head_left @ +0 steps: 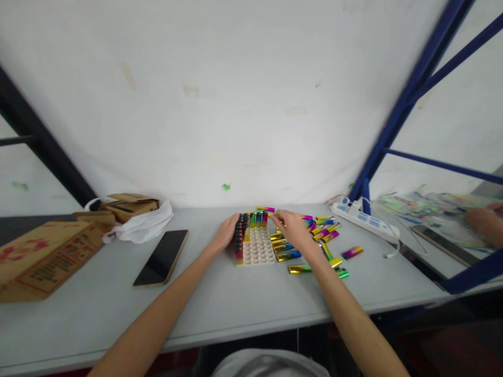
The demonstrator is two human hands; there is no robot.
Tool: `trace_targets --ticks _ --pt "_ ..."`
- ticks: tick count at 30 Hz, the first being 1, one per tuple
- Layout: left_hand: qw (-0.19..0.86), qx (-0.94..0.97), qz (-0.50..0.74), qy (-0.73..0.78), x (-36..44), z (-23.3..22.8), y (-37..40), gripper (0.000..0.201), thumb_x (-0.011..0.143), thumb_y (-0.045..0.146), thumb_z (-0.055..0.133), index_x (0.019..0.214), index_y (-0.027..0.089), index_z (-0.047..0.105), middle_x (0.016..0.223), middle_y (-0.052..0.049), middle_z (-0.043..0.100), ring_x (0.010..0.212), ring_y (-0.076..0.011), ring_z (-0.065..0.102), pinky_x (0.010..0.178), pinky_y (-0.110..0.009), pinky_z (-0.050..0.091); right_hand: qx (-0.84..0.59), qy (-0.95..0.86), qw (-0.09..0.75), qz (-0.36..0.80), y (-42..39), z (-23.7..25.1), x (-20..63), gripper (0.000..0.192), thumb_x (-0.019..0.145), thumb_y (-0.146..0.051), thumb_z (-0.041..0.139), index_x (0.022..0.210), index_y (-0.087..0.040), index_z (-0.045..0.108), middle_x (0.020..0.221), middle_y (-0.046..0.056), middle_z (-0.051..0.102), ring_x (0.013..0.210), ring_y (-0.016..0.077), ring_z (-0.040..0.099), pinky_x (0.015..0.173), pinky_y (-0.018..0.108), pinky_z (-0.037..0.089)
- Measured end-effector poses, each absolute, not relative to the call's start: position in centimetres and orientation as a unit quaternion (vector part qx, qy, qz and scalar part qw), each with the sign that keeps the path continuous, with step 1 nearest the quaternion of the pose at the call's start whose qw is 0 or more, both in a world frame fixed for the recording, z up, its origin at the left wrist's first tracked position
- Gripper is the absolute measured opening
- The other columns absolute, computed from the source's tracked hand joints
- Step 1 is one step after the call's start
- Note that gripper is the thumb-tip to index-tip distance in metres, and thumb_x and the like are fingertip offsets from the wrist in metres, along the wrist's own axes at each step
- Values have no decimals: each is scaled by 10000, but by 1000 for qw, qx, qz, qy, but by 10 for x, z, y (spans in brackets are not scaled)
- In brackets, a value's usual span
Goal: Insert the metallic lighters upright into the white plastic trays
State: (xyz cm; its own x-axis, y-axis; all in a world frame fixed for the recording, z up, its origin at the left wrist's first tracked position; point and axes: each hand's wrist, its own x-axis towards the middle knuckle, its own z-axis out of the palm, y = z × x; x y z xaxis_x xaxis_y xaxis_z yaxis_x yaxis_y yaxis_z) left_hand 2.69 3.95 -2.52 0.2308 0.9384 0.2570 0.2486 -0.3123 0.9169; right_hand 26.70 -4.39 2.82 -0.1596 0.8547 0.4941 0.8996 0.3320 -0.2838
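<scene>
White wall fills the far background, with a pale grey table [243, 309] running across below it. Near the middle of the table lies a white perforated tray [257, 250], its left column and far row stocked with upright lighters [240, 236]. The left hand [227, 233] cups the tray's left edge, fingers curled against the lighters there. The right hand [288, 226] hovers at the tray's far right corner; whether its fingers pinch a lighter I cannot tell. Right of the tray a loose pile of iridescent lighters [314, 238] is scattered. A smartphone [162, 257] lies face up to the left, beyond it a cardboard box [43, 256]. A white power strip [363, 220] sits far right, where another person's hand [485, 222] works.
</scene>
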Motion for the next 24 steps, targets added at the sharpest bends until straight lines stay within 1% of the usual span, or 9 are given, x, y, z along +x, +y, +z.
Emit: trace_targets --ticks 4,6,9,12,14,16,19,21,24 --pt "401 678 443 427 27 -25 39 669 883 761 419 935 175 740 1035 -100 789 1101 -317 645 1051 -438 482 -633 -731 253 -40 -42 40 359 140 970 -205 612 968 -168 747 936 99 782 862 216 714 811 297 496" --pt "403 677 443 427 27 -25 40 693 868 785 423 934 171 737 1044 -103 788 1102 -316 645 1062 -439 474 -669 -706 229 -38 -45 41 407 148 936 -185 615 948 -167 762 938 107 793 858 230 729 808 315 521" --pt "401 674 447 430 27 -25 41 718 850 807 431 949 161 730 1093 -114 781 1101 -313 647 1078 -439 458 -704 -675 219 -36 -53 36 468 164 903 -218 616 914 -182 775 935 97 802 822 243 742 800 352 555" --pt "400 675 449 427 26 -26 41 712 857 803 431 936 160 728 1083 -120 780 1082 -314 653 1064 -430 462 -715 -666 211 -19 -61 25 508 208 865 -228 599 946 -183 786 985 112 803 858 268 751 805 389 582" --pt "401 676 450 425 26 -26 41 699 868 792 428 931 164 728 1059 -112 781 1070 -311 655 1053 -424 467 -698 -689 194 12 -66 16 522 263 835 -219 593 1009 -187 788 1063 118 796 918 275 749 838 398 592" --pt "400 677 450 424 26 -26 41 686 877 782 423 926 167 725 1040 -104 780 1062 -307 652 1049 -423 466 -664 -726 173 42 -70 9 526 304 827 -228 592 1062 -199 783 1143 113 782 1004 273 737 919 401 581" --pt "395 679 448 427 26 -27 41 672 882 771 416 910 170 716 1019 -102 777 1050 -305 648 1047 -428 463 -618 -771 148 45 -73 3 522 297 871 -282 581 1078 -203 779 1194 119 762 1117 278 707 1035 412 533" --pt "393 678 449 429 26 -28 41 671 874 773 419 915 171 715 1032 -103 777 1058 -306 647 1053 -430 461 -607 -783 131 24 -73 2 518 301 901 -305 571 1085 -191 780 1182 141 754 1129 293 697 1050 429 522" --pt "392 679 448 429 26 -28 43 679 866 775 423 944 169 719 1073 -108 776 1089 -310 647 1071 -428 453 -611 -786 101 -4 -71 2 514 298 914 -277 559 1073 -170 786 1113 177 746 1052 312 707 1005 463 542"
